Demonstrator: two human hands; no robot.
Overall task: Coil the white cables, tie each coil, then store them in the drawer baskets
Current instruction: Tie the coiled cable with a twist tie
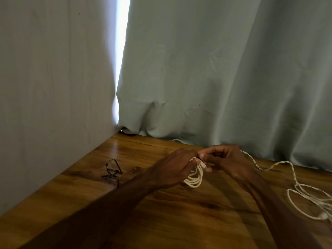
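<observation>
- I see a pale green curtain (224, 72) filling most of the view behind the work area, its hem bunched where it meets the back edge of the surface
- To the left of it I see a pale wall (50, 83), with a bright strip of daylight in the gap between wall and curtain
- The wooden surface (111, 209) runs from that corner toward me, glossy and dark-grained
- Both forearms reach in from the bottom edge and meet over the middle of the surface
- A loose white cable (294, 187) lies on the right side of the surface, uncoiled; it runs from behind my right hand, twists along, then falls into open loops near the right edge, where a small white plug end shows
- My left hand (177, 169) has its grip closed around the coiled white cable (195, 179), fingers wrapped over the top of the bundle while several round turns hang below, just above or touching the surface; I cannot tell which
- My right hand (228, 160) has its grip pinched together, thumb and forefinger pressed on the cable right at the top of the coil, touching the left fingers
- A pair of dark-framed glasses (112, 172) lies folded on the surface left of my left forearm, well apart from the cables
- A short bit of white cable (177, 140) peeks out from under the curtain hem at the back
</observation>
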